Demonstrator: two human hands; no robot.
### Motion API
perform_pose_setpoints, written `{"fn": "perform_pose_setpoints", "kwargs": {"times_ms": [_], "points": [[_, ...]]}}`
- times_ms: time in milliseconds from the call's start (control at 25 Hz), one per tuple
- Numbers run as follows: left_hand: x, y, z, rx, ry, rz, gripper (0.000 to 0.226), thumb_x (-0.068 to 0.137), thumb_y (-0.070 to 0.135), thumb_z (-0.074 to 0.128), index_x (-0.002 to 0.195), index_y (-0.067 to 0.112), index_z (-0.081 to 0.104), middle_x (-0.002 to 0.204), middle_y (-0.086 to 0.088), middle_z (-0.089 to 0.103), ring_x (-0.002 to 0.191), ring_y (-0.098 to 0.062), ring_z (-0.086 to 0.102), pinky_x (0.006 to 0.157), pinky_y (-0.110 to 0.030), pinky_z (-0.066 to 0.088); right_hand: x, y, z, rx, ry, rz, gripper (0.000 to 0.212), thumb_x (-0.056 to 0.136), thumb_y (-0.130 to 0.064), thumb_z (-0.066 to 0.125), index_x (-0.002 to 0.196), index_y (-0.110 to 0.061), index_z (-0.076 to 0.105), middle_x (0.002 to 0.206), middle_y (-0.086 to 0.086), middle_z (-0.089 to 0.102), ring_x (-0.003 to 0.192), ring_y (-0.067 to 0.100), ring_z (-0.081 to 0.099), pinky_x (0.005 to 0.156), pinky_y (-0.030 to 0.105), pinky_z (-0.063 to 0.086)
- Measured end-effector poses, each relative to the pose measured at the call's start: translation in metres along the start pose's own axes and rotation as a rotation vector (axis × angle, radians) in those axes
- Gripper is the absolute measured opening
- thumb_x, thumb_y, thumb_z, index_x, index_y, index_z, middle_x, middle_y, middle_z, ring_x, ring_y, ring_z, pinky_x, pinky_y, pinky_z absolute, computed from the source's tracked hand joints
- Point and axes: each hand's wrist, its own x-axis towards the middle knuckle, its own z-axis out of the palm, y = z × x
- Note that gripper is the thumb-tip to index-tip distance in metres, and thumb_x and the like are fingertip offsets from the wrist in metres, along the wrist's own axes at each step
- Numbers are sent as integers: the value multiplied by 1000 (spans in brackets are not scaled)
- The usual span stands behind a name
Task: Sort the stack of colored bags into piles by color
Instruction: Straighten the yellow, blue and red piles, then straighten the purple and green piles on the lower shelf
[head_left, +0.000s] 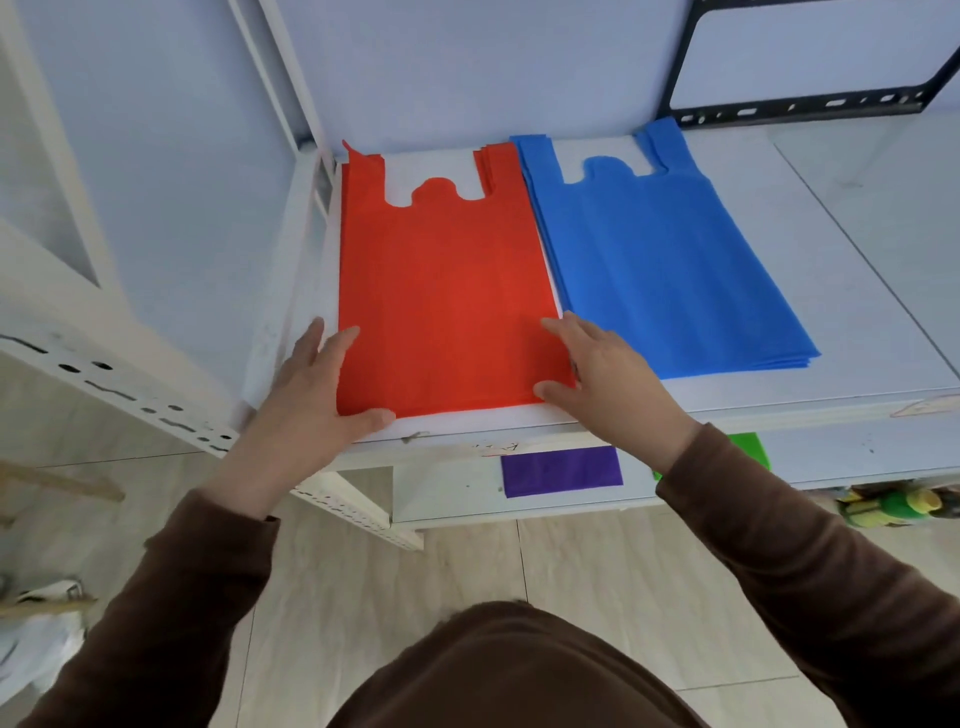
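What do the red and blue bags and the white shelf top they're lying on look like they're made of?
Red vest-style bags and blue vest-style bags: probably thin non-woven fabric or matte plastic film; they lie flat with a dull, faintly textured surface and cut handle loops. White shelf top: apparently a smooth painted or laminated board, lightly scuffed, with a seam line.

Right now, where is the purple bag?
In the head view, the purple bag lies on the lower shelf, below the red pile, just left of the right hand's sleeve.

Two hands (311, 384), one red bag pile (441, 280), one blue bag pile (660, 260)
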Motion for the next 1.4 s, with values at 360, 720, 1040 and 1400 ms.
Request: {"fn": "perform_pose_setpoints", "kwargs": {"times_ms": [360, 720, 1040, 1400], "points": [[0, -3, 5, 429, 80, 274, 50, 93, 32, 59, 141, 24, 50, 144, -4, 52, 135, -26, 39, 109, -41, 38, -2, 8, 8, -431, 45, -237, 36, 89, -31, 62, 122, -18, 62, 121, 3, 63, 106, 27, 50, 86, 40, 49], [-3, 5, 7, 428, 86, 257, 46, 96, 34, 54, 140, 23, 51, 144, -2, 52, 130, -23, 47, 102, -39, 41, 0, 8, 13, -474, 57, -269, 31, 93, -31, 56, 121, -19, 61, 119, 3, 65, 101, 26, 55, 87, 41, 47], [-35, 48, 30, 360, 275, 481, 42, 89, 23, 62, 131, 17, 56, 128, -4, 56, 114, -29, 48, 92, -43, 47, -50, 13, 2, -264, 348, -314, 30, 94, -33, 55, 120, -20, 63, 110, 0, 61, 96, 23, 53, 81, 37, 43], [-75, 98, 201, 291, 107, 538, 36, 92, 17, 57, 128, 18, 58, 121, 2, 59, 112, -20, 49, 93, -34, 46, -135, 162, 40, -57, 198, -307, 20, 95, -20, 53, 110, -17, 67, 94, 1, 64, 83, 24, 58, 66, 36, 47]]}}
